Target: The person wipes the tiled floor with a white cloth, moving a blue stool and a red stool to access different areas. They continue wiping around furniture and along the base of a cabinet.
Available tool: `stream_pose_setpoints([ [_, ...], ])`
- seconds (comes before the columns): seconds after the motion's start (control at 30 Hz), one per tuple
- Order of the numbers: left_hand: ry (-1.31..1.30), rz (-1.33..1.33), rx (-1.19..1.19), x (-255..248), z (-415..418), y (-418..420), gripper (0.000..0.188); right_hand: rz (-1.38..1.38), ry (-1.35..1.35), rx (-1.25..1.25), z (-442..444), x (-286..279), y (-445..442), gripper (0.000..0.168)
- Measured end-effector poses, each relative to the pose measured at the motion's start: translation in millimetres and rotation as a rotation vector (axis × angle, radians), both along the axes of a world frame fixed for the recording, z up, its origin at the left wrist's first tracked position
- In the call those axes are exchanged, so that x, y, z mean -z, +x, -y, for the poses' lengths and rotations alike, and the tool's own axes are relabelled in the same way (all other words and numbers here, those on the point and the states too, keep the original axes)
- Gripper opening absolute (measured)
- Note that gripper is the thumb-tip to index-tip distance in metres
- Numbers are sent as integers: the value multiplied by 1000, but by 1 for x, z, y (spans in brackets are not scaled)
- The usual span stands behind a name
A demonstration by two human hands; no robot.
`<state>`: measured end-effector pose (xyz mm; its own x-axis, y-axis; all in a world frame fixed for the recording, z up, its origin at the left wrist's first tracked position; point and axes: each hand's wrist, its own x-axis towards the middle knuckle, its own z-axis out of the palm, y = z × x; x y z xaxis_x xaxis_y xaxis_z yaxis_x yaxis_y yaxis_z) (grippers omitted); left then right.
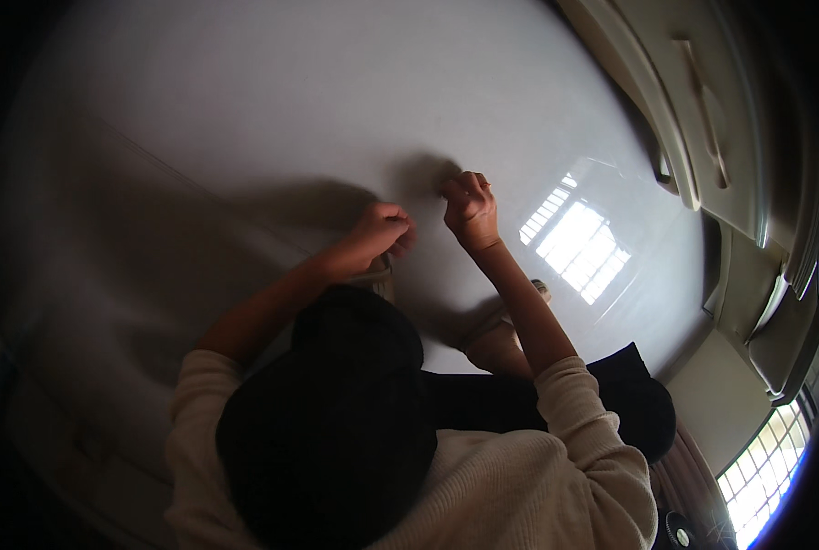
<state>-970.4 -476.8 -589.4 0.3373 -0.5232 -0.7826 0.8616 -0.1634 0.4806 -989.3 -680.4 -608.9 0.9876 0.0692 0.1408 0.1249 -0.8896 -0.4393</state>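
Note:
My left hand [382, 237] is raised over the pale, glossy floor [299, 89], its fingers curled and slightly blurred; whether it pinches something small is not clear. To its right, my right hand [471, 206] is bent at the wrist with fingers drawn together. No object shows in it, but the fingertips are partly hidden. The two hands are apart. Below them are my black-clothed knees [354, 323] and my feet in sandals, one sandal [375, 278] partly behind the left hand. Pushed-up cream knit sleeves [574, 392] cover my upper arms.
Pale furniture with a long handle [708, 130] stands along the right side. A barred window [767, 474] is at the lower right, beside a brownish curtain [691, 467] and a dark round object [677, 529]. The window's bright reflection lies on the floor right of my hands.

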Motion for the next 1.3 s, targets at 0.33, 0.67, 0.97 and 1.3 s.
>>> stream_pose_setpoints([
  [0.33, 33, -36, 34, -18, -2, 2, 14, 7, -133, -94, 2, 9, 1, 25],
  [0.67, 27, -14, 87, -36, -3, -4, 13, -47, -298, -539, 32, -3, 20, 31],
  [0.97, 13, -97, -36, -10, -25, -29, 11, -286, 337, -34, 72, -18, 48, 22],
  [1.3, 47, -80, -78, -13, -28, -42, 11, -16, -37, -78, 74, -16, 70, 9],
])
